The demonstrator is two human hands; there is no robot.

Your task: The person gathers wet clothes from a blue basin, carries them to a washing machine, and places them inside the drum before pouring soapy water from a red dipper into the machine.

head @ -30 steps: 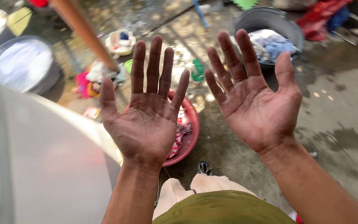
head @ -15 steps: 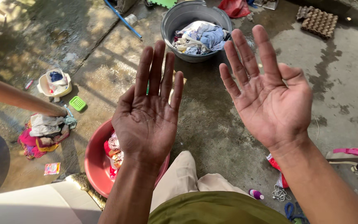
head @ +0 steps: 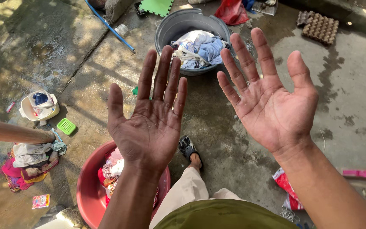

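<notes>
Two empty hands raised, palms up.
Left hand point(head: 151, 127) and right hand point(head: 272, 104): grip open, fingers pointing away, above the red basin point(head: 85, 191).

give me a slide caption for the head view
Left hand and right hand held up empty, palms open, above a red basin and grey tub of laundry on wet concrete.

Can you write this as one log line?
left hand: open, palm up, empty | right hand: open, empty | red basin: clothes inside | grey tub: clothes inside
</notes>
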